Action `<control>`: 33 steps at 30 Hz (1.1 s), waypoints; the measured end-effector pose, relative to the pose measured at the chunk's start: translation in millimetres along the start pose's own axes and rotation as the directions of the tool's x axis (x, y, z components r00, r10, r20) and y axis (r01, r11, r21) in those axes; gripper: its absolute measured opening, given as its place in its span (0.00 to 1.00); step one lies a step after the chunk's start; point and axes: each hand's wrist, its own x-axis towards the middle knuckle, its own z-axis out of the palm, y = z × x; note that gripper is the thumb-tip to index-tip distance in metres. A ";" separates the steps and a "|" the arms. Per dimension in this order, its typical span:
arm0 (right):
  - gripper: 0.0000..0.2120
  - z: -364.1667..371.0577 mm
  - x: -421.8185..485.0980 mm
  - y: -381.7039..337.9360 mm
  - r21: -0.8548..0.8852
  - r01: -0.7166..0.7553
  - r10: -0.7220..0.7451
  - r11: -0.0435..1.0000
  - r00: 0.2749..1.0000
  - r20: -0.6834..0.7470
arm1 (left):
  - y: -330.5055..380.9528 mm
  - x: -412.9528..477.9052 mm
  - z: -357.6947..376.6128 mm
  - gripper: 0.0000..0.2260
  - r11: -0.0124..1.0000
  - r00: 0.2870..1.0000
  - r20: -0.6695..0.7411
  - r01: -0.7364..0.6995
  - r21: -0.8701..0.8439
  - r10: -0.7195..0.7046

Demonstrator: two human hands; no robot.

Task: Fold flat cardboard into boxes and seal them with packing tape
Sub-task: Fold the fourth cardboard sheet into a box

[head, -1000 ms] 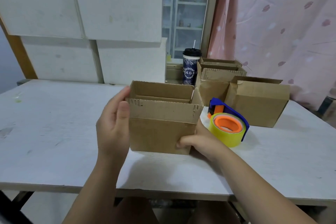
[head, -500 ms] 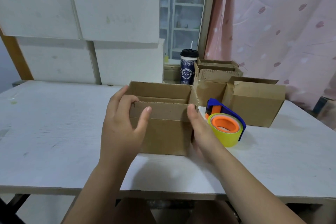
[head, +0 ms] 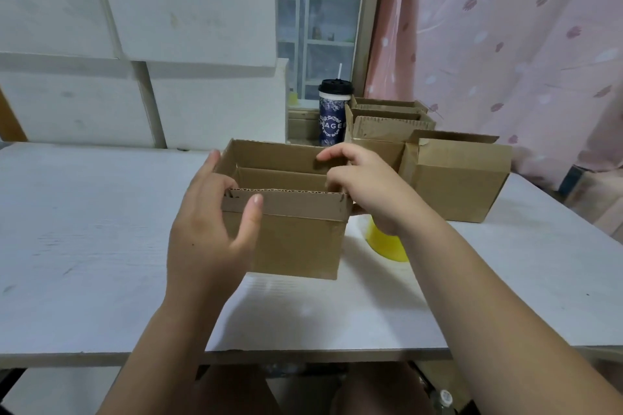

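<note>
The open box (head: 296, 239) stands near the front edge of the bench (head: 84, 246), with broad bench surface stretching to its left. The left hand (head: 202, 239) pinches its near-left corner, thumb on the front flap. The right hand (head: 374, 185) seems to hook curled fingers over the right rim, above the yellow tape roll (head: 384, 246).

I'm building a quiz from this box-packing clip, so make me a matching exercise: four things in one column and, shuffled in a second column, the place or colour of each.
Things:
1. cup
2. tape roll
3. front box
4. curtain

Descriptions:
A. between the left hand and the right hand
B. pink, hanging at the right
C. yellow, partly hidden behind the right wrist
D. dark blue, upright, at the back

Pairs: 1-D, 2-C, 3-A, 4-B
</note>
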 end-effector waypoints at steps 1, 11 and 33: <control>0.16 0.1 1.4 -2.0 -0.014 -0.008 0.008 1.000 1.000 0.000 | -1.1 -0.1 0.9 0.06 1.000 1.000 0.004 -0.001 -0.002 0.001; 0.30 4.0 0.6 2.5 0.021 0.016 -0.014 1.000 0.997 -0.072 | -13.3 8.6 -17.5 0.09 0.998 0.981 0.183 -0.057 -0.013 0.058; 0.14 41.0 -18.4 56.7 0.274 0.367 -0.302 0.889 0.919 -0.252 | -8.1 12.2 5.1 0.13 0.980 0.983 0.008 0.182 -0.076 -0.182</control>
